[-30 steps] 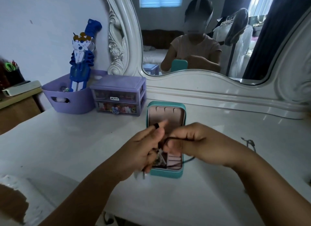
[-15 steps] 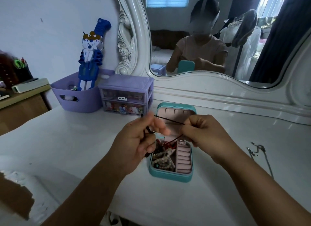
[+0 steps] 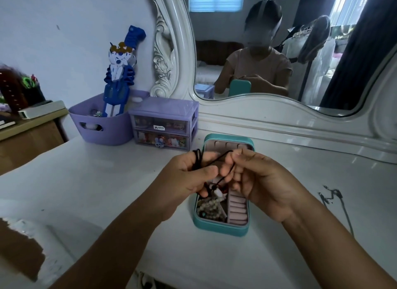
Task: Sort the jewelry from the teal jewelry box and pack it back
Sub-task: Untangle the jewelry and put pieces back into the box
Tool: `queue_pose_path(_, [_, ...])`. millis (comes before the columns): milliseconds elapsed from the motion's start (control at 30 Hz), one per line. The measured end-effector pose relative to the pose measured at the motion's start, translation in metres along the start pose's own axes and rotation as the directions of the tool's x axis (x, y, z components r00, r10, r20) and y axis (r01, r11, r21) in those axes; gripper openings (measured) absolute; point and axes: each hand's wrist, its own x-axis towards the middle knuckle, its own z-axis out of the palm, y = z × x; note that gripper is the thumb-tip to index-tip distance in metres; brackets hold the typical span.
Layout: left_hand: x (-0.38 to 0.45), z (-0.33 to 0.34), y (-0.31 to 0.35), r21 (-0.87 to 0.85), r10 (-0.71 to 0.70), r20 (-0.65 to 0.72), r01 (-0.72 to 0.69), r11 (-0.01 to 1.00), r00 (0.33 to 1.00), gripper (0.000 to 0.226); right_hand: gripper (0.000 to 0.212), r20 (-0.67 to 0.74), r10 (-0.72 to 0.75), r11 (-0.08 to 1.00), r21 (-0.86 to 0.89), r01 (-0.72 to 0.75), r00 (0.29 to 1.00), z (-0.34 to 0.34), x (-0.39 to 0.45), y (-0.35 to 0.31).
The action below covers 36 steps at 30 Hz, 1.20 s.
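Observation:
The teal jewelry box (image 3: 221, 228) lies open on the white dresser, lid propped back, pink lining inside. Beaded pieces (image 3: 209, 208) fill its left compartment; pink ring rolls (image 3: 237, 210) fill the right. Both hands hover just above the box. My left hand (image 3: 184, 179) has a black cord necklace (image 3: 223, 155) looped over its fingers and pinched by the thumb. My right hand (image 3: 260, 179) pinches the same cord. The cord's small pale pendant (image 3: 218, 192) hangs between the hands over the box.
A thin chain necklace (image 3: 335, 202) lies on the dresser top at the right. A lilac mini drawer unit (image 3: 163, 123) and a lilac basket (image 3: 101, 125) holding a blue toy stand behind the box. The white framed mirror (image 3: 279, 108) runs along the back.
My hands have drawn closer together over the box. More of the black cord now wraps around my left fingers, and the pendant hangs lower between the hands.

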Motion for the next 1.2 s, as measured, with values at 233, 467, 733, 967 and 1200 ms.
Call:
queue_pose_path(233, [0.0, -0.008, -0.005, -0.268, -0.09, 0.289, 0.17, 0.948, 0.953, 0.015, 0.032, 0.11, 0.011, 0.942, -0.335, 0.027, 0.994, -0.009, -0.001, -0.002])
queue_pose_path(467, [0.012, -0.011, -0.011, -0.438, 0.01, 0.673, 0.388, 0.811, 0.739, 0.031, 0.021, 0.196, 0.026, 0.916, -0.398, 0.055, 0.98, -0.006, -0.006, -0.003])
queue_pose_path(733, [0.017, -0.008, -0.018, -0.441, 0.014, 0.584, 0.303, 0.845, 0.811, 0.027, 0.012, 0.076, 0.008, 0.99, -0.139, 0.002, 0.997, 0.003, -0.003, 0.006])
queue_pose_path(967, [0.014, 0.009, -0.009, -0.286, -0.111, 0.127, 0.144, 0.947, 0.986, 0.01, 0.021, -0.068, 0.051, 0.999, 0.015, -0.05, 0.996, 0.006, 0.003, 0.011])
queue_pose_path(1200, [0.02, 0.016, -0.015, -0.015, 0.094, -0.348, -0.106, 0.994, 0.933, 0.008, 0.014, -0.251, -0.056, 0.996, -0.079, 0.037, 0.966, 0.01, 0.011, 0.015])
